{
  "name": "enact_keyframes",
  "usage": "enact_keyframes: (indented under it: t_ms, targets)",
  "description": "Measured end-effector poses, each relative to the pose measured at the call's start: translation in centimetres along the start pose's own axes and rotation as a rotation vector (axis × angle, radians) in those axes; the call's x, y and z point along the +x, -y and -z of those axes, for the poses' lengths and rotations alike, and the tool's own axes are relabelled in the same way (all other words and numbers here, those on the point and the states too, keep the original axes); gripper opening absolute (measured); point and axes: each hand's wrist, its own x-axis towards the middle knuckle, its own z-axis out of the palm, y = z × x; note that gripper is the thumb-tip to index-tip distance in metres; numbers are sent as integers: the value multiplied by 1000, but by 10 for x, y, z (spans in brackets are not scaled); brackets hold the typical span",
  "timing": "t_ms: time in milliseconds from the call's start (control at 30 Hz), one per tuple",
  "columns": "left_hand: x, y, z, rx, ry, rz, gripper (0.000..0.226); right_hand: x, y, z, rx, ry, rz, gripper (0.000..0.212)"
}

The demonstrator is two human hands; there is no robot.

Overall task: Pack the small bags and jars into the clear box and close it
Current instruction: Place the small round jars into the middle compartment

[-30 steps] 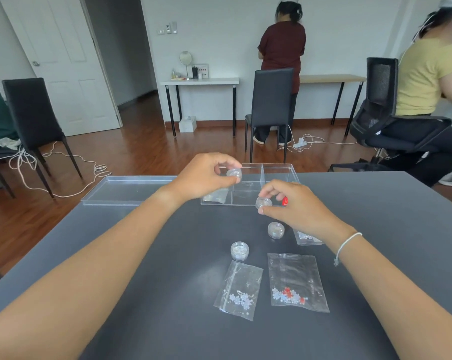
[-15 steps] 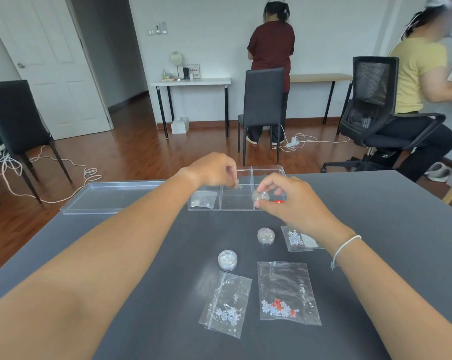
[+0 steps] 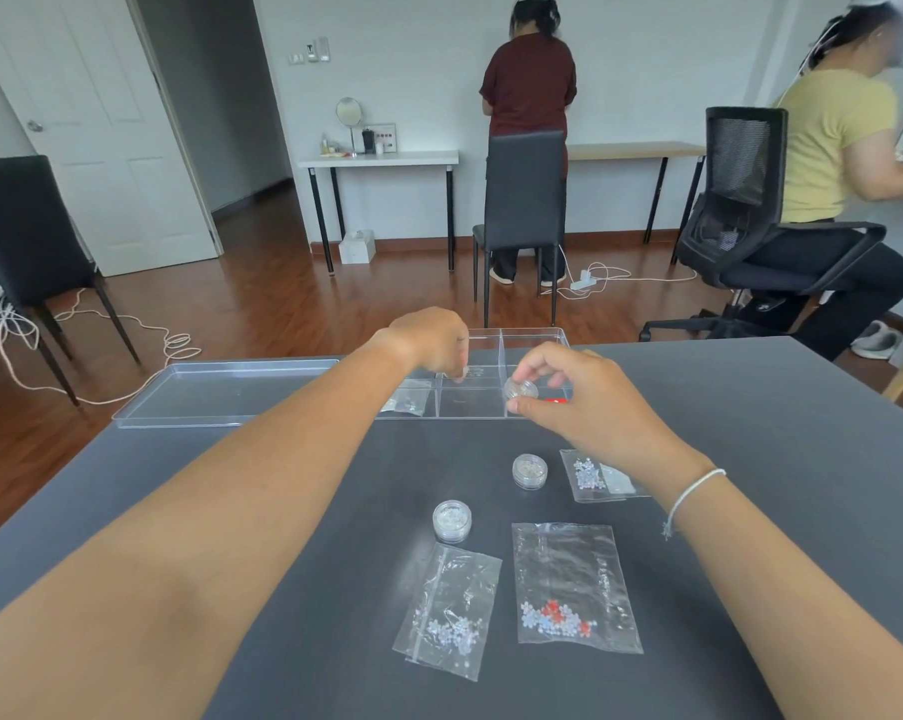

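The clear compartment box (image 3: 533, 333) stands open at the table's far edge, its lid (image 3: 221, 392) lying flat to its left. My left hand (image 3: 434, 343) reaches down into a back middle compartment, fingers pinched on a small jar that is mostly hidden. A second small jar (image 3: 521, 389) is gripped by my right hand (image 3: 584, 402) over the box's right front corner. One small bag (image 3: 408, 400) and a red piece (image 3: 556, 401) lie inside the box. On the table sit two jars (image 3: 530, 470) (image 3: 452, 519) and three bags (image 3: 600, 475) (image 3: 449, 610) (image 3: 574, 584).
The dark grey table (image 3: 750, 459) ends just behind the box. Beyond it are a black chair (image 3: 525, 200), an office chair (image 3: 740, 210) with a seated person, another person standing at a wall desk, and a cable (image 3: 127, 324) on the wooden floor.
My left hand has dropped from above the box down into a compartment with its jar. My right hand has carried its jar a little forward to the box's near edge.
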Motion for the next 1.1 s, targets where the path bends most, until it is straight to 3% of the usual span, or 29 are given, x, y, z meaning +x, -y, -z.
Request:
enact_keyframes:
  t_ms: [367,733,1100]
  targets:
    - [-7,7,2,-121,-74,-52,9,0,-1,-1,-3,7,2,17]
    - [-68,58,-17,-402,-492,-115,13,0,-2,-5,6,15,-13,13]
    - [-92,81,-35,-475,-487,-59,4,30,1,-10,21,-54,8,17]
